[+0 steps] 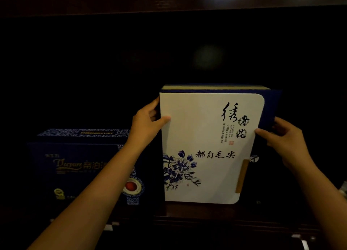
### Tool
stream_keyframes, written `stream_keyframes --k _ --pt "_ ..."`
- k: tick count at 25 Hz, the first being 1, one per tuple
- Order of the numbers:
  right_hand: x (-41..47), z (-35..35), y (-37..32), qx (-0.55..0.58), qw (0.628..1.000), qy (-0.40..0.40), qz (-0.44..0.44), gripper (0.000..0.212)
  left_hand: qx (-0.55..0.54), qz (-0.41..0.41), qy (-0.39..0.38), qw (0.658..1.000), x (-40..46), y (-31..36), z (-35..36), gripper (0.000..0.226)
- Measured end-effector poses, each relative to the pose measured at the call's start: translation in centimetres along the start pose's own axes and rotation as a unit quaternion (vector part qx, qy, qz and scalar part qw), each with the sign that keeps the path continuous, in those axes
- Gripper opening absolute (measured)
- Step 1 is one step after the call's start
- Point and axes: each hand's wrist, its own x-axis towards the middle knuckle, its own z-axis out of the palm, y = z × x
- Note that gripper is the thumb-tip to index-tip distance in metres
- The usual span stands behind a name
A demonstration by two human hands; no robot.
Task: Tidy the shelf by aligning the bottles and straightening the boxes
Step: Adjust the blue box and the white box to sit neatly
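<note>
A tall white tea box [206,137] with blue flowers, black calligraphy and a dark blue spine stands upright on the dark wooden shelf [206,212]. My left hand [148,125] grips its upper left edge, thumb on the front face. My right hand [281,137] holds its right edge, thumb on the white front. To the left stands a lower, wide dark blue box [78,167] with gold lettering, partly hidden behind my left forearm.
The shelf compartment behind the boxes is deep and very dark, with a shelf board [169,3] overhead. Small pale objects [304,244] lie below the shelf front at the lower right. Something glassy [343,188] shows at the far right edge.
</note>
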Motion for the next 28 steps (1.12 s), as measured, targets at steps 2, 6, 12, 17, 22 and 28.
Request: stream_keyframes --k 2,6,12,17,22,28 --pt "-0.2 -0.1 0.0 0.001 1.000 -0.009 -0.012 0.057 0.006 -0.002 0.002 1.000 -0.2 0.2 0.0 0.063" --pt "-0.4 -0.1 -0.2 0.005 1.000 -0.012 -0.016 0.053 0.011 0.005 0.009 1.000 -0.5 0.4 -0.1 0.063" --pt "-0.8 0.5 -0.5 0.014 1.000 -0.019 -0.019 0.053 0.015 0.010 0.006 1.000 -0.8 0.2 -0.9 0.064" --pt "-1.3 1.5 -0.7 0.007 1.000 -0.016 -0.026 0.054 0.015 0.000 0.007 1.000 -0.8 -0.1 -2.1 0.063" --pt "-1.5 2.4 -0.8 0.008 0.999 -0.028 -0.028 0.050 0.020 0.010 0.009 1.000 -0.9 -0.4 -3.2 0.062" --pt "-1.7 2.4 -1.1 0.021 0.999 -0.026 -0.017 0.052 0.017 -0.001 0.012 1.000 -0.9 -0.8 -3.2 0.064"
